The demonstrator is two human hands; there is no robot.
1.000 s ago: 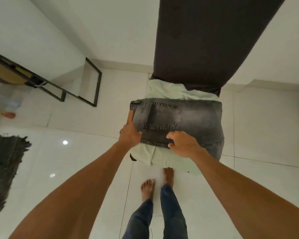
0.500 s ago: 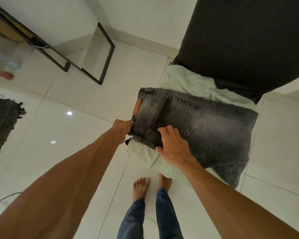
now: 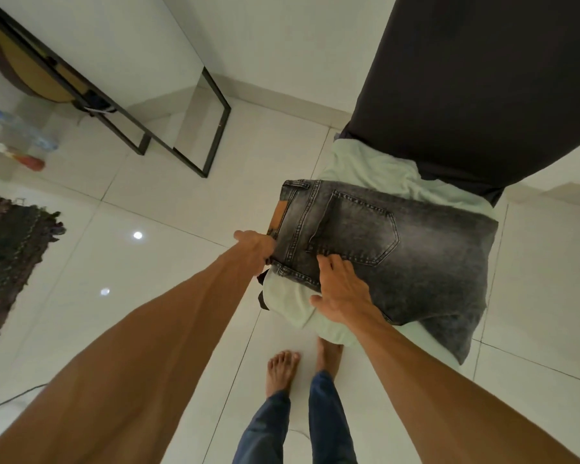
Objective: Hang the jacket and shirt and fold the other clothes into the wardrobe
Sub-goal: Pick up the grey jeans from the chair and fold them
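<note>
Folded grey jeans (image 3: 416, 249) lie on top of a pale green garment (image 3: 375, 169), carried as a stack above the floor. My left hand (image 3: 257, 247) grips the stack at the jeans' waistband edge, near the tan leather patch. My right hand (image 3: 340, 291) lies on top of the jeans by the back pocket, thumb down against the pale green cloth at the near edge. A dark brown cloth surface (image 3: 476, 78) rises just behind the stack.
A black metal frame with a mirror-like panel (image 3: 211, 135) leans against the white wall at left. A dark woven mat (image 3: 10, 259) lies on the white tiled floor at far left. Bottles (image 3: 21, 142) stand near the frame. My bare feet (image 3: 302, 360) are below the stack.
The view has swung left and tilted, so the stack sits further right. My right hand has slid a little along the jeans near the pocket. Both hands remain on the stack.
</note>
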